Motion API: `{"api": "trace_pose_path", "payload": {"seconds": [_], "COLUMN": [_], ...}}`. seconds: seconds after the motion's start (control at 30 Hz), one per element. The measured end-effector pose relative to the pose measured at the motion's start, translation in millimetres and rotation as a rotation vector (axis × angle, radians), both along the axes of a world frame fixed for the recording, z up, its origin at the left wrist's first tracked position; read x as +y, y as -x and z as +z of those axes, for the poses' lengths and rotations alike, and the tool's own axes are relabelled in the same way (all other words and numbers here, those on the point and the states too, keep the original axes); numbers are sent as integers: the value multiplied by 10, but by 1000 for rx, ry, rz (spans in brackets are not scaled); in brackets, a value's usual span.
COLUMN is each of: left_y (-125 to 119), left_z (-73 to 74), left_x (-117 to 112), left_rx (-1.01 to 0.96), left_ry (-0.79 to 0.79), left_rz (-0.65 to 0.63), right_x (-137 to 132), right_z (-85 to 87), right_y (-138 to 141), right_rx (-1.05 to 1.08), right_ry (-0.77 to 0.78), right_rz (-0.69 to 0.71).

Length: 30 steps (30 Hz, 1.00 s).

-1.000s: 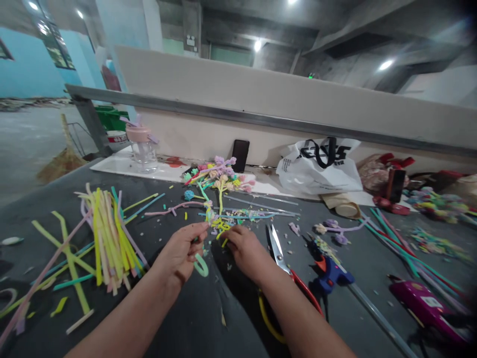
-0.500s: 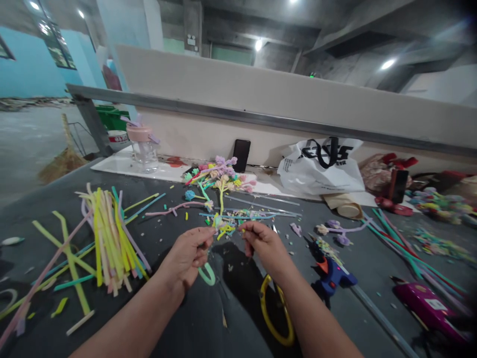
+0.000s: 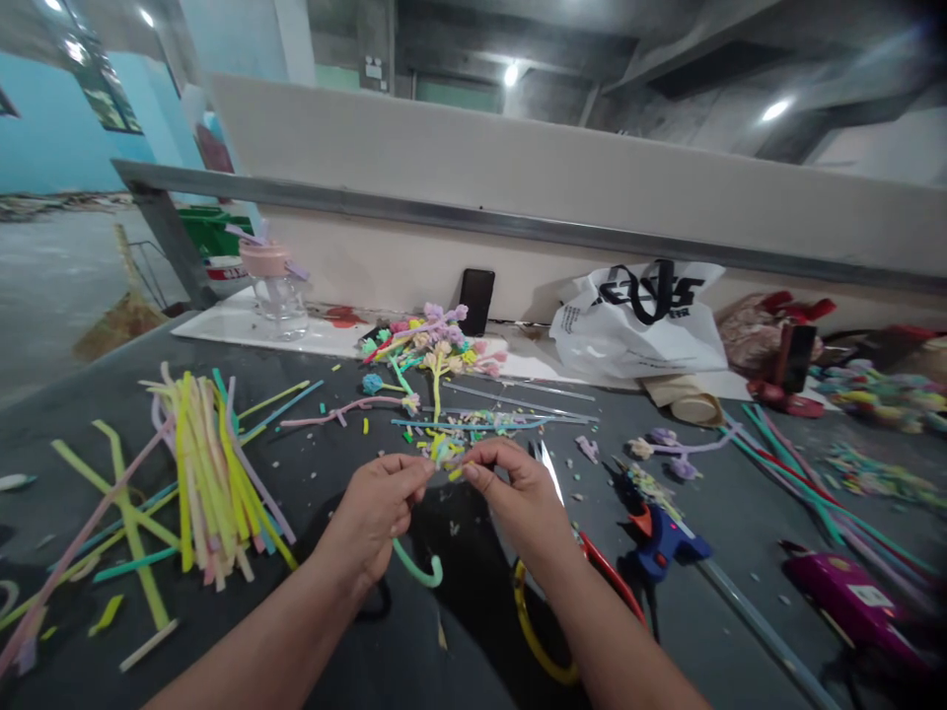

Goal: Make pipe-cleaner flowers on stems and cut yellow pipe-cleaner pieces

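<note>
My left hand [image 3: 377, 503] is closed in a pinch on a mint-green pipe cleaner [image 3: 420, 570], whose curved tail hangs below the palm. Pale fuzzy bits show at its fingertips. Close beside it, my right hand [image 3: 518, 483] pinches a short yellow pipe cleaner piece [image 3: 456, 474]; the fingertips of both hands nearly meet. Under my right hand and forearm lie scissors [image 3: 546, 471], blades pointing away, handles partly hidden. Just beyond the hands, small fuzzy cuttings [image 3: 488, 424] are scattered around a pile of pipe cleaner flowers [image 3: 436, 345].
A bundle of pipe cleaners [image 3: 211, 473] lies left. On the right are a blue glue gun [image 3: 670, 547] with a long glue stick, a magenta device [image 3: 843, 597] and a purple flower stem [image 3: 688, 456]. A phone [image 3: 475, 301], clear cup [image 3: 279, 301] and white bag [image 3: 640, 325] stand behind.
My right hand has moved left, bringing the yellow piece up to my left fingertips. The green tail has swung to the right. More of the scissors shows.
</note>
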State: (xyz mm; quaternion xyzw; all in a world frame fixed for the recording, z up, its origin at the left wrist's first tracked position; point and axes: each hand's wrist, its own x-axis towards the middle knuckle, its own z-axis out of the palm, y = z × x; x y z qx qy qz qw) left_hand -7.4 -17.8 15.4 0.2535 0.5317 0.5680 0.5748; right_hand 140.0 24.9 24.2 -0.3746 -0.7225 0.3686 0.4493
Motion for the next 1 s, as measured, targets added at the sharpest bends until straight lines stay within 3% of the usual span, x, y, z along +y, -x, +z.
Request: {"api": "trace_pose_path", "payload": {"seconds": [0.13,0.7,1.0], "left_y": [-19,-10,17], "left_z": [-22,19,-20], "left_x": [-17,-52,-17], "left_rx": [-8,-81,124], "left_ry": [-11,-10,10], "left_rz": [-30,-144,-161], "right_x": [-14,-11,-20], "right_z": [1,-97,-90], "right_y": [41,106,117], "right_rx": [-15,-86,-135], "right_ry": [-107,-276,-295], "right_rz": [-9,-118,-104]}}
